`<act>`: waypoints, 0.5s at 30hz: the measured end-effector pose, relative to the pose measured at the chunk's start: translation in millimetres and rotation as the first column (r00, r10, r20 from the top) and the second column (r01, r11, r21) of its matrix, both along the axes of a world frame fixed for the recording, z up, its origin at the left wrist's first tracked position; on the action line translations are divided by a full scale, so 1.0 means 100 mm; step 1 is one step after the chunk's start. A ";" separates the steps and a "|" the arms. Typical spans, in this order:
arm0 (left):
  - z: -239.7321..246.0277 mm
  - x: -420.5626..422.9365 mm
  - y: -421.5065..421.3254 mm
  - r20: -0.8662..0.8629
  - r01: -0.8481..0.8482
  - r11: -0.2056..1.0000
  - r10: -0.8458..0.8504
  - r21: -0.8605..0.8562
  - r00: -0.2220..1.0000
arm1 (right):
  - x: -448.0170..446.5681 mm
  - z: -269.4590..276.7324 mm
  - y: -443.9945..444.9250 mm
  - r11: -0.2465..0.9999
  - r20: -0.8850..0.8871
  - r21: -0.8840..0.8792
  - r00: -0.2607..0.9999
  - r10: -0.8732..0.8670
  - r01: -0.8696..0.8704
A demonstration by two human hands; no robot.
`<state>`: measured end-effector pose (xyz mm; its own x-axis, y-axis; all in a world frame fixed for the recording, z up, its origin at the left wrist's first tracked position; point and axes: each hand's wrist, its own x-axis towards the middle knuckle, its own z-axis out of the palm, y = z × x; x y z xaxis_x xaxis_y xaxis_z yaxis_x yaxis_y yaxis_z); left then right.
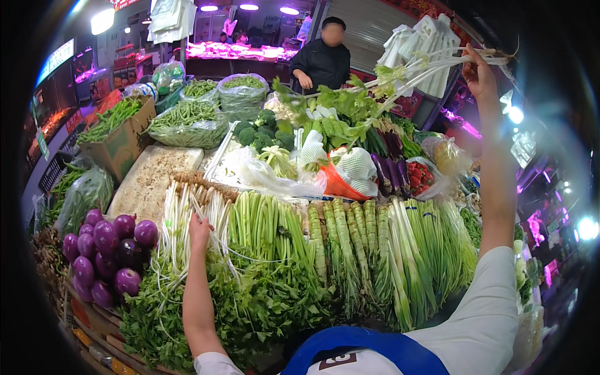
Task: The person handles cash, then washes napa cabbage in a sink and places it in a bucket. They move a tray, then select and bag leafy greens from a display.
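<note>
My right hand (pixel 477 75) is raised at the upper right, closed around the root end of white-stemmed celery stalks (pixel 422 70), whose green leaves hang to the left over the stall. My left hand (pixel 200 230) rests among a bunch of thin white-stemmed celery (pixel 176 220); its fingers are on or beside the stems, and whether they grip any cannot be told. Thicker green celery (pixel 262 215) lies to its right. A pile of purple onions (pixel 105 236) sits to its left. Beyond are stem lettuce (pixel 347 229) and leeks (pixel 403 243).
Broccoli (pixel 266 131), eggplants (pixel 391 173), a net-wrapped vegetable (pixel 356 168) and a bag of green beans (pixel 187 119) fill the back of the stall. A white foam board (pixel 159 173) lies at the left. Plastic bags (pixel 422 47) hang at the upper right. A person (pixel 323 58) stands behind the stall.
</note>
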<state>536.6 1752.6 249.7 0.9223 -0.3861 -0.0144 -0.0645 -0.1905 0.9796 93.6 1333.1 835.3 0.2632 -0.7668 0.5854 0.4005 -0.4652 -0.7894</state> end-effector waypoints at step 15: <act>2.49 -3.30 -1.37 0.633 0.522 0.820 -0.277 -0.237 0.723 | -1.80 -1.07 0.09 0.958 -0.104 0.028 0.952 0.287 -0.286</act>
<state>206.8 1615.9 499.0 0.4718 -0.5794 0.6646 -0.5898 0.3529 0.7264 -86.4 1342.2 727.9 0.5325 -0.6571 0.5335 0.4295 -0.3333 -0.8393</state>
